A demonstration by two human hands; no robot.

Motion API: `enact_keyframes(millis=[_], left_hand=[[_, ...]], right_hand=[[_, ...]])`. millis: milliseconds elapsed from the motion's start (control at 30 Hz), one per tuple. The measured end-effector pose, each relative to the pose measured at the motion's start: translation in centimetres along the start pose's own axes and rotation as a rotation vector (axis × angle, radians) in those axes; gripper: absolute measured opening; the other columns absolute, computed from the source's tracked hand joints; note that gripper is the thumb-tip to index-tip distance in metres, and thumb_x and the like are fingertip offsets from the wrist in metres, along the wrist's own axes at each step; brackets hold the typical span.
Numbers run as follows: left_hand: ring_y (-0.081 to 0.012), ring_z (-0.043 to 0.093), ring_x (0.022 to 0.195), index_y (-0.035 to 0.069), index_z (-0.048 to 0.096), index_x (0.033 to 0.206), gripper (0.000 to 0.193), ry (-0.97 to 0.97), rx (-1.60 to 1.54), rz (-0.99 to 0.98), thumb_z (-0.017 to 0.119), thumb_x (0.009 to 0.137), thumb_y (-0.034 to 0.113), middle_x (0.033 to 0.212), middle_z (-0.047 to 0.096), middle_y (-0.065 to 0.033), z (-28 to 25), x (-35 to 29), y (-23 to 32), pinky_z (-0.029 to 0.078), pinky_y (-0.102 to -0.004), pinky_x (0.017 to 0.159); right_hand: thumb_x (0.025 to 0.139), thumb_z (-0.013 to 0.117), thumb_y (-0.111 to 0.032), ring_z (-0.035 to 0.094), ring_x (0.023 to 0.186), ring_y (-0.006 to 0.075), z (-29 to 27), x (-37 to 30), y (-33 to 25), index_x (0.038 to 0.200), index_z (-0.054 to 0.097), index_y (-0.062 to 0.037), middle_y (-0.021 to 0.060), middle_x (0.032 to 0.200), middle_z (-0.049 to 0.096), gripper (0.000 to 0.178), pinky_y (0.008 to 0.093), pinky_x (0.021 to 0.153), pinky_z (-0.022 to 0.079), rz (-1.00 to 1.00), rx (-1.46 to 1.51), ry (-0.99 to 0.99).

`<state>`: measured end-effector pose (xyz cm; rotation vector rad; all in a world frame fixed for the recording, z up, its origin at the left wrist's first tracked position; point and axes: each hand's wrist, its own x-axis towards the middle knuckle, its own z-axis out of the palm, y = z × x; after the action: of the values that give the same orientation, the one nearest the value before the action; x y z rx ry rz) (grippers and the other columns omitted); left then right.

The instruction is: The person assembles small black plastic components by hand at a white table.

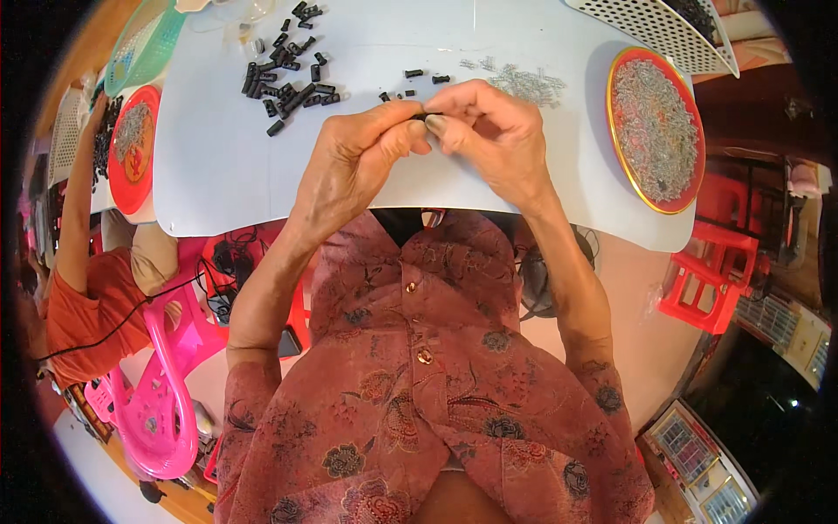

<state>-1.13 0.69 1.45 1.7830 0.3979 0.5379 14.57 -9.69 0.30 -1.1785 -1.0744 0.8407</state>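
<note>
Above the near part of the white tabletop [236,175], both hands meet at the fingertips. My left hand [358,148] is closed, thumb and forefinger pinching a small black plastic piece [422,116]. From the other side my right hand [497,135] pinches the same piece, which the fingers mostly cover. Just beyond the hands lie a few loose black pieces [414,73], short and cylindrical. A larger scatter of black cylindrical pieces [284,83] spreads to the left. Past my right hand is a loose heap of small silvery metal springs [528,85].
At right, a red gold-rimmed plate [670,205] holds many springs. A white perforated basket [672,35] stands beyond it. A green basket [144,48] and another red plate [131,196] are at left, near a person in orange [100,306]. Red stools [698,297] stand at right.
</note>
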Motion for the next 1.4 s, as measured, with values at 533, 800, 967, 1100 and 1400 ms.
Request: enact_keyframes(millis=[533, 800, 967, 1100, 1400], left_hand=[[-0.0257, 0.046, 0.054, -0.004, 0.057, 0.087, 0.016, -0.113, 0.217, 0.01, 0.056, 0.091, 0.012, 0.064, 0.048, -0.0128, -0.2, 0.7, 1.5, 0.04, -0.034, 0.052], [-0.0294, 0.052, 0.063, -0.003, 0.061, 0.095, 0.012, -0.056, 0.338, 0.131, 0.061, 0.087, 0.005, 0.073, 0.055, -0.0147, -0.3, 0.5, 1.0, 0.042, -0.035, 0.057], [-0.0292, 0.054, 0.064, -0.002, 0.062, 0.099, 0.014, -0.033, 0.343, 0.085, 0.062, 0.086, 0.004, 0.075, 0.056, -0.0146, -0.8, 0.1, 0.9, 0.043, -0.035, 0.058], [-0.0286, 0.054, 0.064, -0.001, 0.061, 0.1, 0.014, -0.046, 0.348, 0.097, 0.062, 0.086, 0.004, 0.076, 0.056, -0.0143, -0.9, -0.1, 1.1, 0.043, -0.035, 0.058], [-0.0325, 0.054, 0.068, -0.001, 0.058, 0.097, 0.012, -0.12, 0.439, 0.08, 0.06, 0.085, 0.004, 0.076, 0.054, -0.0149, -1.3, -0.3, 1.9, 0.043, -0.0387, 0.059]], right_hand=[[0.083, 0.063, 0.001, 0.05, 0.063, 0.0001, 0.5, -0.2, -0.4, 0.082, 0.065, 0.0012, -0.004, 0.071, 0.06, 0.002, 0.0175, 0.054, 0.041, 0.029, 0.001, 0.114], [0.082, 0.062, 0.001, 0.05, 0.062, 0.0003, 0.8, -0.3, 0.0, 0.083, 0.065, 0.0011, -0.004, 0.069, 0.06, 0.003, 0.0179, 0.054, 0.041, -0.01, -0.049, 0.159], [0.086, 0.065, -0.006, 0.048, 0.06, 0.0009, 0.8, -0.1, -0.3, 0.087, 0.064, 0.0004, -0.0045, 0.066, 0.057, 0.007, 0.0189, 0.052, 0.04, 0.028, 0.023, 0.159], [0.088, 0.067, -0.023, 0.043, 0.055, 0.0038, 0.8, 0.0, 0.1, 0.085, 0.062, -0.0012, -0.0036, 0.061, 0.051, 0.022, 0.0213, 0.048, 0.035, -0.007, -0.105, 0.09], [0.086, 0.067, -0.02, 0.039, 0.051, 0.0073, 0.8, 0.1, -0.1, 0.075, 0.059, -0.0037, -0.0008, 0.056, 0.045, 0.021, 0.025, 0.046, 0.032, -0.1, -0.32, 0.006]])
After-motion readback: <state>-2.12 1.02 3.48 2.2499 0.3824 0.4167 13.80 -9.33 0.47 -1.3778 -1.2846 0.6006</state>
